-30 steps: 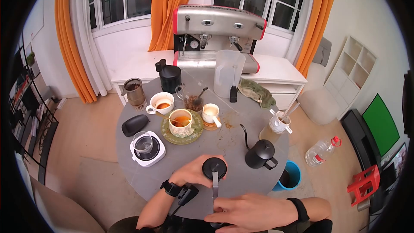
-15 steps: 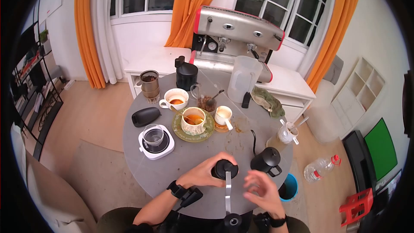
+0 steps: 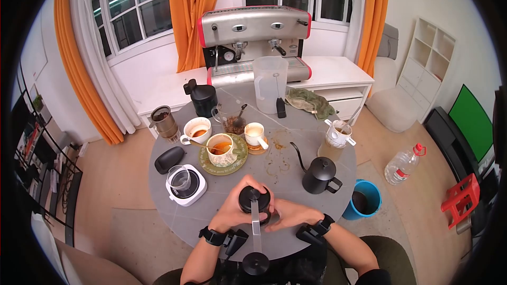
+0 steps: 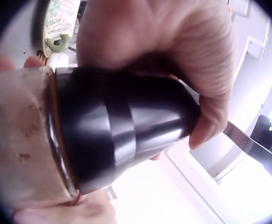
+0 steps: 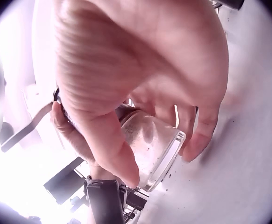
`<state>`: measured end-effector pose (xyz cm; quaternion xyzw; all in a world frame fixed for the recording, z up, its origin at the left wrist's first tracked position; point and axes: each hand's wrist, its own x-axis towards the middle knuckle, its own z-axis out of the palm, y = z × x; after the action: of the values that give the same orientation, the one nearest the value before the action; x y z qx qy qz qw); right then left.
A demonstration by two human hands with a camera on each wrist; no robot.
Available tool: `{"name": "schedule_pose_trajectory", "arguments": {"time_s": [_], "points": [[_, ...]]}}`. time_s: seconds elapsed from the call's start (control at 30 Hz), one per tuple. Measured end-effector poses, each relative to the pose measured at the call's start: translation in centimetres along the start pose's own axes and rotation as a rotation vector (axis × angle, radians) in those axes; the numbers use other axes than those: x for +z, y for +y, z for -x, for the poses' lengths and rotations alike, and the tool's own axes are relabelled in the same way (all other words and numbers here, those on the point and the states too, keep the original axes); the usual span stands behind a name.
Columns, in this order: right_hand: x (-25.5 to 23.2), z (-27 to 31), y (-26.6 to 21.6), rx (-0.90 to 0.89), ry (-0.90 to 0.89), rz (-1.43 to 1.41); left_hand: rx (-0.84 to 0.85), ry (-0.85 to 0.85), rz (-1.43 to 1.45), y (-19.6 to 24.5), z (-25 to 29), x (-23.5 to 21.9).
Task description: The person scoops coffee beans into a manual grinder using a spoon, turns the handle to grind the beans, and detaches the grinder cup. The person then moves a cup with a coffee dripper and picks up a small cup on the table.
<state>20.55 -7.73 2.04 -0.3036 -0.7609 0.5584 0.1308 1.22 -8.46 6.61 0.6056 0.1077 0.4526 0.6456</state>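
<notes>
From my end of the link I had the hand grinder (image 3: 246, 197) held over the near edge of the worktop (image 3: 182, 216), seemingly just above it, with its crank arm (image 3: 256, 235) pointing back toward the wearer. The left grip (image 3: 231, 209) was wrapped round the black body (image 4: 96, 121), thumb over its shoulder; the right grip (image 3: 292, 215) had curled about the clear jar (image 5: 150, 135) below, thumb on one side and fingers on the other. I judged the body stiff and fairly weighty, and its glossy finish likely to slide under a damp palm, so the broad part near the seam looked the soundest place to hold. The jar, clouded and stained inside, I took for glass or hard plastic, breakable either way; I would have cupped it firmly without squeezing, well clear of the base rim. The crank looked rigid, and its round knob (image 3: 256, 263) hung far enough out to catch on a sleeve or tip the balance. For writing I got little: pale letters ran round the rim of the green plate (image 3: 224, 171), and small dark characters marked the white scale (image 3: 193, 191), but I could read neither. The bottle's red label (image 3: 402, 173) was too small to make out.
</notes>
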Motion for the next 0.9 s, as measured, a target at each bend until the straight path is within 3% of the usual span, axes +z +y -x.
{"name": "schedule_pose_trajectory", "arguments": {"time_s": [0.17,0.2,0.23,0.37,0.4,0.47,0.57,0.63,0.67,0.7,0.77,0.83,0.9], "points": [[1.0,0.4,0.3,-0.152,0.149,-0.063,0.007,-0.035,0.001,0.5,-0.1,0.7],[1.6,0.3,0.6,-0.076,0.176,-0.126,0.015,-0.039,-0.004,0.4,-0.2,0.8],[2.4,0.6,-0.5,-0.170,0.340,-0.114,0.044,-0.033,-0.008,0.2,-0.3,0.8],[6.6,1.3,-4.7,0.160,0.902,0.190,0.077,0.109,0.065,0.4,-0.8,1.7],[7.5,1.1,-4.6,0.073,1.025,0.203,0.096,0.174,0.105,0.7,-0.9,2.1],[7.9,1.3,-5.6,0.096,1.059,0.271,0.121,0.189,0.085,1.2,-1.4,2.5],[7.7,1.9,-6.6,0.147,1.058,0.329,0.158,0.184,0.065,1.6,-2.3,2.9],[7.6,1.8,-6.1,-0.060,1.107,0.285,0.185,0.239,0.026,2.0,-2.6,3.2],[7.3,1.9,-5.1,-0.141,1.027,0.198,0.180,0.237,0.041,2.1,-2.6,3.3],[7.1,2.0,-4.0,-0.142,1.023,0.201,0.184,0.240,0.041,2.2,-2.7,3.1],[6.4,2.9,-2.2,-0.271,0.595,-0.630,0.136,0.176,0.051,2.5,-2.6,2.8],[4.7,4.2,-2.1,-0.212,0.500,-0.593,0.095,0.162,0.095,2.6,-2.4,3.0],[3.5,4.9,-3.0,-0.094,0.405,-0.322,0.050,0.141,0.140,2.4,-2.3,3.3]]}}
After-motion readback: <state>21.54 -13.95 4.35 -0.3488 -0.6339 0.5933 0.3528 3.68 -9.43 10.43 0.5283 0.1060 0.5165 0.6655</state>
